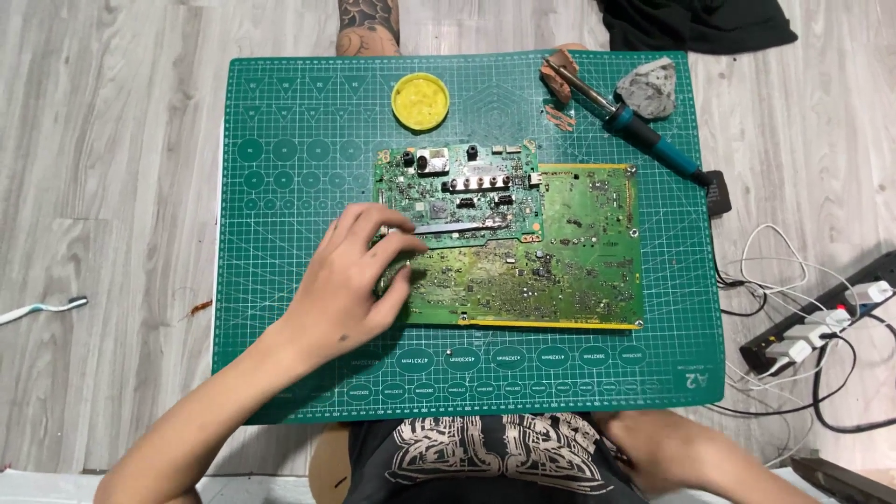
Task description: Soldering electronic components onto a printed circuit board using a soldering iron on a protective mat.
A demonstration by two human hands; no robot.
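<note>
A large green circuit board [569,252] lies on a green cutting mat [280,168], with a smaller green board [457,191] carrying connectors stacked on its upper left. My left hand [359,275] rests on the large board's left end. Its fingers curl over the edge by a thin metal strip [457,226], and the thumb lies on the board. My right hand [644,448] is low at the mat's near edge by my printed black shirt. It is blurred, and nothing shows in it.
A yellow round tin [420,100] sits at the mat's far side. A blue-handled soldering iron [644,131], a grey wad [649,89] and a brown holder [560,77] lie far right. A power strip with cables [821,327] is right, a toothbrush [42,308] left. A tattooed limb [369,28] is beyond the mat.
</note>
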